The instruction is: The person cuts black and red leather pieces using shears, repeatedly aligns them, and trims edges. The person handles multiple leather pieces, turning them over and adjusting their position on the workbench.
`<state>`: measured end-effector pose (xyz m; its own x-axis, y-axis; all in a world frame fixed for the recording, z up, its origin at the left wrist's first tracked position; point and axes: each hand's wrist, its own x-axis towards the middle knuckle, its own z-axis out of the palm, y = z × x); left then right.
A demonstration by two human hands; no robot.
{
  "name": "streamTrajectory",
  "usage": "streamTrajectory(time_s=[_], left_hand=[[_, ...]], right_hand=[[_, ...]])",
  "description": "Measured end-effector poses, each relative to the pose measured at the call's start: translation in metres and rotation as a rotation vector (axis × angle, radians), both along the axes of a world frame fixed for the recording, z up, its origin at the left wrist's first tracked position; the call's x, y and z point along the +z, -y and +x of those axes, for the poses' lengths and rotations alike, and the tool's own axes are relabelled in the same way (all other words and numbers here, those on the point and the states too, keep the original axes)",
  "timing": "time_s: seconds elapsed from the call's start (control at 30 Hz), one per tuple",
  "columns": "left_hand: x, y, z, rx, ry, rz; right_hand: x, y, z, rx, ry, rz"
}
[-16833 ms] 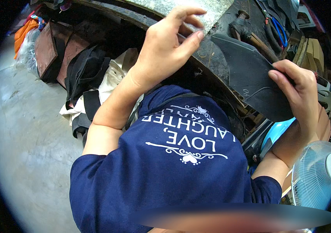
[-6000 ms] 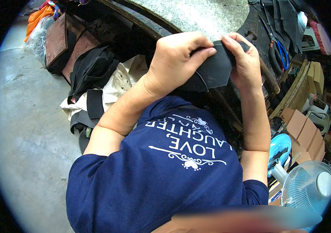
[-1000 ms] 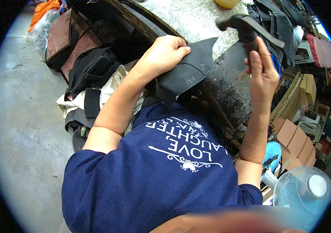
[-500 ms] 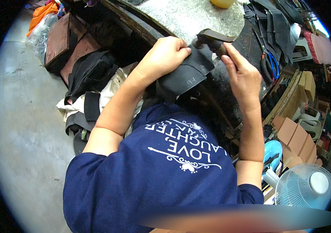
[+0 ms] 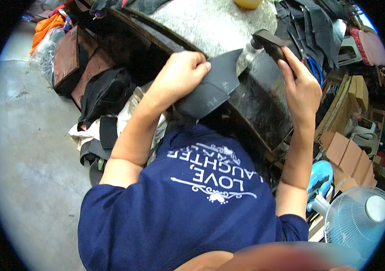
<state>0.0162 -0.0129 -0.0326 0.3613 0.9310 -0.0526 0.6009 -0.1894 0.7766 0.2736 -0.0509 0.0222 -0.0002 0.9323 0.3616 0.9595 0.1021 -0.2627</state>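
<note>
My left hand (image 5: 179,79) pinches the edge of a black leather piece (image 5: 212,85), which has a stitched seam across it and faint pale marks near its lower edge. The piece tilts over the near edge of the workbench, its far corner by a pale stone slab (image 5: 192,25). Gripped in my right hand (image 5: 301,90) is a dark cobbler's hammer (image 5: 271,43). Its round face points left, above the slab's right side and apart from the leather. The fingers of my left hand partly cover the leather's left side.
A yellowish container (image 5: 248,3) stands on the slab's far side. Blue-handled scissors (image 5: 315,72) lie beside black leather pieces (image 5: 310,27) on the right. Brown boxes (image 5: 68,58) and dark cloth (image 5: 106,90) are at left. A fan (image 5: 357,226) stands at lower right.
The hammer has lifted off the leather and moved right with my right hand. My left hand and the leather piece have shifted left, uncovering more of the bench.
</note>
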Motion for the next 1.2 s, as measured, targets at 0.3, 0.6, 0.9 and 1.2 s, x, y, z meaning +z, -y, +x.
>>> streamTrajectory(time_s=[0.3, 0.6, 0.9, 1.2], left_hand=[[0.023, 0.007, -0.001, 0.013, -0.121, 0.196], [0.084, 0.02, 0.026, -0.587, -0.292, 1.106], [0.021, -0.03, 0.091, -0.454, 0.141, 1.271], [-0.001, -0.024, 0.033, 0.201, 0.465, 1.119]], right_hand=[[-0.038, 0.009, -0.003, 0.077, -0.176, 0.01], [-0.036, 0.027, 0.043, -0.137, -0.185, 0.053], [-0.026, 0.019, 0.055, 0.019, -0.116, 0.027], [-0.033, -0.09, 0.004, 0.608, -0.261, -0.027]])
